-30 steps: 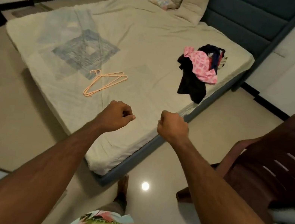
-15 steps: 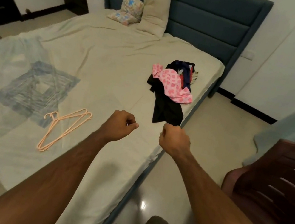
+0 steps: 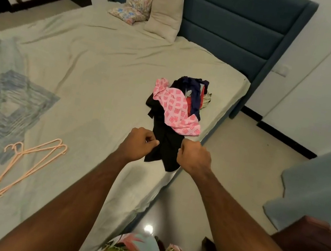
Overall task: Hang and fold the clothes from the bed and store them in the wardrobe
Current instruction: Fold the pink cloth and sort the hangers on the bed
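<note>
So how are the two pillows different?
The floral pillow has blue and pink flowers; the plain pillow is beige with no pattern. The floral pillow looks smaller and sits to the left; the plain pillow looks taller and stands more upright against the headboard. Both are at the head of the bed, touching each other.

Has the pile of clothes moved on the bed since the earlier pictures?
No. The pile of clothes lies at the same bed edge near the headboard; only the camera came closer.
</note>
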### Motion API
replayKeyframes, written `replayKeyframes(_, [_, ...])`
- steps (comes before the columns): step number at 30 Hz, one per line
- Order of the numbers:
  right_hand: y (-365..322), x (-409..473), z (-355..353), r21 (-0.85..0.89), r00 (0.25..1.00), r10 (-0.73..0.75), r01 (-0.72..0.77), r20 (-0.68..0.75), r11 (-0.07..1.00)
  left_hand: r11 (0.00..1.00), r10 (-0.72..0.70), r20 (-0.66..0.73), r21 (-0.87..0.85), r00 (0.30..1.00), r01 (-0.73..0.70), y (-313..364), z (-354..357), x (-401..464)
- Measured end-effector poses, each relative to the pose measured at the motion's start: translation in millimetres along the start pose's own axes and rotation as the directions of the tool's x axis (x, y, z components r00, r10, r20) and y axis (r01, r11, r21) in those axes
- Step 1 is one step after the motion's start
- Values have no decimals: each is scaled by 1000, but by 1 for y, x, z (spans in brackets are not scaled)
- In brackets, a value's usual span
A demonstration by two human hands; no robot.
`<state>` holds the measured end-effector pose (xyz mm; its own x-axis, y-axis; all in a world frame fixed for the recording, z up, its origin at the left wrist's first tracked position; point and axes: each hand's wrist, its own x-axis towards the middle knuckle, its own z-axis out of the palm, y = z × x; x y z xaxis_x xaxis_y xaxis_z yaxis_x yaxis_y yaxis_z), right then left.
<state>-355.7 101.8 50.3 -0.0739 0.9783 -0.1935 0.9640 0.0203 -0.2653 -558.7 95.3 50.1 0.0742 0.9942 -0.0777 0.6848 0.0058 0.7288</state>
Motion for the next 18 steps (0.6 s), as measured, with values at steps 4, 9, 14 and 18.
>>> replayKeyframes(4, [9, 50, 4, -7, 999, -19, 19, 30, 1000, 999, -44, -3, -3, 999, 44, -4, 8, 47])
replayKeyframes(9, [4, 121, 24, 13, 995, -13, 12, 99, 1000, 997, -74, -8, -21, 997, 74, -31, 16, 113])
replayKeyframes(14, [-1, 189, 39, 29, 995, -8, 5, 100, 1000, 992, -127, 9, -19, 992, 127, -71, 24, 185])
replayKeyframes(18, [3, 240, 48, 10, 992, 15, -16, 128, 1000, 979, -201, 27, -15, 979, 201, -89, 27, 235])
